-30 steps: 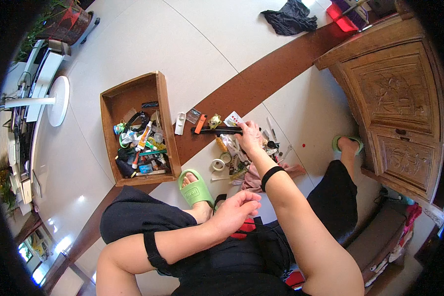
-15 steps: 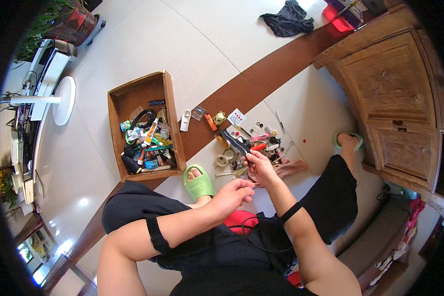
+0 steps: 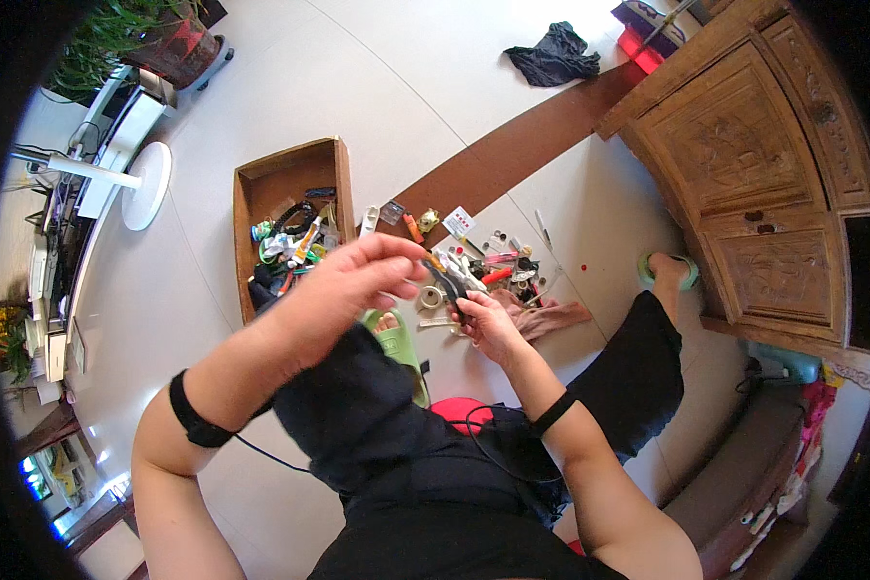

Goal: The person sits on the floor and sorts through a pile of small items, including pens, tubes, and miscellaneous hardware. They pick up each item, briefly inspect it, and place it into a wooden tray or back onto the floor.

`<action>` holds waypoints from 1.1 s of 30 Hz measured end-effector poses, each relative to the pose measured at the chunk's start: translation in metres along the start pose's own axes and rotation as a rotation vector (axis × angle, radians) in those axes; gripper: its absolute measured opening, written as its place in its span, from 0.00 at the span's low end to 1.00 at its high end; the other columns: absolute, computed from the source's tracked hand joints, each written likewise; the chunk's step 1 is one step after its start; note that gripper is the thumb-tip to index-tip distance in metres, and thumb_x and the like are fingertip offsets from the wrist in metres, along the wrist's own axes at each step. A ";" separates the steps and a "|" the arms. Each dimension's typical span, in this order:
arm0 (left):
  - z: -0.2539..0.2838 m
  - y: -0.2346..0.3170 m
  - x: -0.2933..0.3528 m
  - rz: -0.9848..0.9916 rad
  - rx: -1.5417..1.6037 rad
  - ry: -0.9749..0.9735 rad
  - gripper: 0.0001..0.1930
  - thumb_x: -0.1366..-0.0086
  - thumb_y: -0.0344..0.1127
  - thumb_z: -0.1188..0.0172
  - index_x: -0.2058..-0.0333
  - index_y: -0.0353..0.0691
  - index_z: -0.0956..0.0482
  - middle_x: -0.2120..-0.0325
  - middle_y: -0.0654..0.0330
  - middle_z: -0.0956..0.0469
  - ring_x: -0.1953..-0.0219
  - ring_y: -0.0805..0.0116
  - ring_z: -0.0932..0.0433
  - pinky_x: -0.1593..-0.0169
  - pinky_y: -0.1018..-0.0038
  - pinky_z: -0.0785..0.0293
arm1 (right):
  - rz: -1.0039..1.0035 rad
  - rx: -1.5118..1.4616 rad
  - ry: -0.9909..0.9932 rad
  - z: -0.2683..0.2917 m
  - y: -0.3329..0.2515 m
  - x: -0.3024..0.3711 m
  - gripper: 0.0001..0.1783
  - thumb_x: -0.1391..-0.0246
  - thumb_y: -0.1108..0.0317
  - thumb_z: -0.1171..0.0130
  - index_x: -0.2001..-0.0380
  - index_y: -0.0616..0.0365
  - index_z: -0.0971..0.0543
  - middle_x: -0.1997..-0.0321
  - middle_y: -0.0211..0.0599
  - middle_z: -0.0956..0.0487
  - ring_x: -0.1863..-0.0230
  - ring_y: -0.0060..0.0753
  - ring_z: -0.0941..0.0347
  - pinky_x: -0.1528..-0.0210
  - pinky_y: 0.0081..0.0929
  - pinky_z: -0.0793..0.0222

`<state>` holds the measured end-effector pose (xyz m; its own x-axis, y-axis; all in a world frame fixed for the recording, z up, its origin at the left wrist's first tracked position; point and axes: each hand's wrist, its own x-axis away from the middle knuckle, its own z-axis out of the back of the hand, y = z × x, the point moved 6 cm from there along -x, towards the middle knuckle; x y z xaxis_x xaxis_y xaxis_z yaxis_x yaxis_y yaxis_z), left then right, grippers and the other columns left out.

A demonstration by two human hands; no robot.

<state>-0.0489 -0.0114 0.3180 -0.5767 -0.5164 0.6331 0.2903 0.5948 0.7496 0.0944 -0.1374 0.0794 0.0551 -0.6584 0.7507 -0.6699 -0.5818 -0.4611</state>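
In my right hand point(image 3: 493, 327) is a long, slightly curved black object point(image 3: 449, 286) with a greyish side. I cannot make out its exact kind. My left hand point(image 3: 353, 280) is raised close to its far end, fingers stretched and apart; whether the fingertips touch it is unclear. Beyond my hands, a loose pile of small odds and ends point(image 3: 512, 271) covers the floor, with a red piece point(image 3: 496, 276), a tape roll point(image 3: 431, 297) and a pinkish cloth point(image 3: 546, 321). To the left stands a brown wooden drawer point(image 3: 261, 176) full of tubes and small items, partly behind my left hand.
A white card point(image 3: 459, 221), an orange tube point(image 3: 413, 228) and a white plastic piece point(image 3: 370, 220) lie between drawer and pile. A carved wooden cabinet point(image 3: 744, 164) stands at right, a white round stand base point(image 3: 147, 188) at left. Black cloth point(image 3: 554, 56) lies far off.
My left hand has moved forward and up to the black object's far end. My right hand keeps hold of the object and has shifted slightly left. The view has shifted a little.
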 end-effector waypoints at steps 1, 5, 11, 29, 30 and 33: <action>0.012 0.008 0.001 -0.040 -0.011 0.008 0.14 0.34 0.37 0.49 0.53 0.40 0.28 0.61 0.63 0.24 0.62 0.79 0.26 0.59 0.82 0.30 | -0.011 0.002 0.024 0.007 0.002 0.000 0.04 0.44 0.69 0.46 0.65 0.50 0.28 0.71 0.26 0.22 0.74 0.15 0.27 0.79 0.12 0.34; 0.072 0.004 -0.033 -0.116 0.015 0.211 0.14 0.33 0.38 0.50 0.53 0.38 0.29 0.64 0.63 0.23 0.64 0.80 0.25 0.60 0.82 0.29 | -0.004 -0.034 0.032 0.026 0.000 -0.001 0.04 0.44 0.70 0.46 0.65 0.51 0.28 0.72 0.27 0.23 0.79 0.16 0.29 0.82 0.14 0.35; 0.059 -0.137 -0.138 0.348 0.016 0.024 0.17 0.34 0.43 0.48 0.52 0.38 0.29 0.63 0.61 0.23 0.62 0.73 0.23 0.58 0.78 0.26 | 0.046 -0.002 0.055 0.033 -0.005 -0.008 0.05 0.45 0.69 0.44 0.65 0.50 0.28 0.76 0.26 0.25 0.83 0.14 0.34 0.85 0.14 0.39; 0.064 -0.289 -0.216 0.243 0.083 0.372 0.09 0.40 0.30 0.47 0.61 0.37 0.28 0.76 0.65 0.27 0.78 0.80 0.33 0.73 0.83 0.35 | 0.664 1.212 0.461 0.062 -0.009 -0.087 0.10 0.51 0.70 0.41 0.63 0.56 0.23 0.68 0.40 0.24 0.65 0.37 0.26 0.60 0.30 0.30; 0.063 -0.295 -0.215 0.257 0.065 0.362 0.09 0.40 0.30 0.46 0.61 0.37 0.28 0.76 0.65 0.27 0.78 0.80 0.33 0.73 0.82 0.35 | 0.700 1.316 0.464 0.057 -0.014 -0.093 0.12 0.52 0.70 0.41 0.61 0.54 0.24 0.66 0.42 0.24 0.62 0.41 0.26 0.59 0.33 0.31; 0.055 -0.306 -0.212 0.301 -0.010 0.322 0.09 0.42 0.31 0.44 0.62 0.37 0.27 0.76 0.66 0.27 0.77 0.79 0.32 0.71 0.81 0.34 | 0.608 1.520 0.479 0.056 -0.014 -0.106 0.18 0.54 0.70 0.41 0.56 0.51 0.28 0.65 0.41 0.25 0.59 0.47 0.28 0.57 0.38 0.32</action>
<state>-0.0580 -0.0501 -0.0563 -0.1983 -0.4875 0.8503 0.4171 0.7430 0.5233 0.1398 -0.0866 -0.0203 -0.3238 -0.9146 0.2423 0.7645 -0.4038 -0.5025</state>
